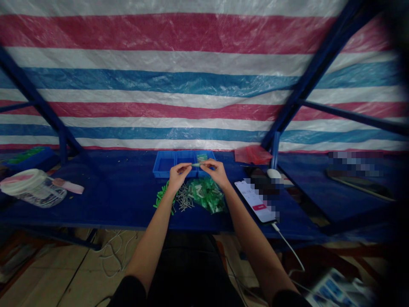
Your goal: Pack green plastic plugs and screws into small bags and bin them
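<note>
My left hand (180, 174) and my right hand (214, 170) meet over the front of a blue divided tray (165, 165). Fingertips of both pinch a small plastic bag (196, 165), which shows only as a narrow pale green strip; its contents are too small to make out. Below my left wrist lie loose green wall plugs (160, 196), partly hidden by the forearm. Beside them is a heap of metal screws (185, 199). Small clear bags with green pieces inside (207, 195) are piled below my right hand. Another greenish bag (202, 157) lies in the tray's right compartment.
Red plastic bags (252, 154) lie at the back right. A phone (255, 201) with a white cable (289, 247) sits right of my forearm, near a white mouse (274, 174). At left stand a white bucket (35, 187) and a blue bin (30, 160) of green pieces.
</note>
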Motion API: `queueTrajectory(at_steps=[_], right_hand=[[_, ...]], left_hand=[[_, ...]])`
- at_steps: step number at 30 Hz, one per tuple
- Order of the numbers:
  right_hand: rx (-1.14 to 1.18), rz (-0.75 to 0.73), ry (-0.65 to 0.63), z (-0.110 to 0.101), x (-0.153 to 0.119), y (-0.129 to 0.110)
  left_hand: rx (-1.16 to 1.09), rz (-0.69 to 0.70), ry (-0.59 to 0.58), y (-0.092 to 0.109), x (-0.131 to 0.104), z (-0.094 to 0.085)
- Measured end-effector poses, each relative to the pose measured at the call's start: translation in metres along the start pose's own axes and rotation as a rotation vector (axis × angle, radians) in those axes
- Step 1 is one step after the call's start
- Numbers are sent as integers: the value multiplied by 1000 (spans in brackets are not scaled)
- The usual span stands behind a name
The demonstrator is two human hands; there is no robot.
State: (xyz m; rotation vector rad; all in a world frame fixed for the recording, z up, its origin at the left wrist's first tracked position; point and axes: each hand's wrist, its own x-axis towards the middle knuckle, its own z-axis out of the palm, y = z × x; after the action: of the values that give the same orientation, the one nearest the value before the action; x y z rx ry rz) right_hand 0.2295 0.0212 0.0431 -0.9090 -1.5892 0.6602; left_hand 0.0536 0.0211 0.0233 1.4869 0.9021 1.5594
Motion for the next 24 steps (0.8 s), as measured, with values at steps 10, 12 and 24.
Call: queueTrajectory(at_steps=[10, 12, 24], right_hand=[[-2, 71, -23, -5, 0, 0], [-42, 76, 1, -2, -1, 1], [-9, 124, 145, 1, 6, 14]], left_hand=[[62, 47, 9, 2, 1, -1], [90, 67, 10, 0, 1, -2], [182, 90, -37, 7, -2, 0]])
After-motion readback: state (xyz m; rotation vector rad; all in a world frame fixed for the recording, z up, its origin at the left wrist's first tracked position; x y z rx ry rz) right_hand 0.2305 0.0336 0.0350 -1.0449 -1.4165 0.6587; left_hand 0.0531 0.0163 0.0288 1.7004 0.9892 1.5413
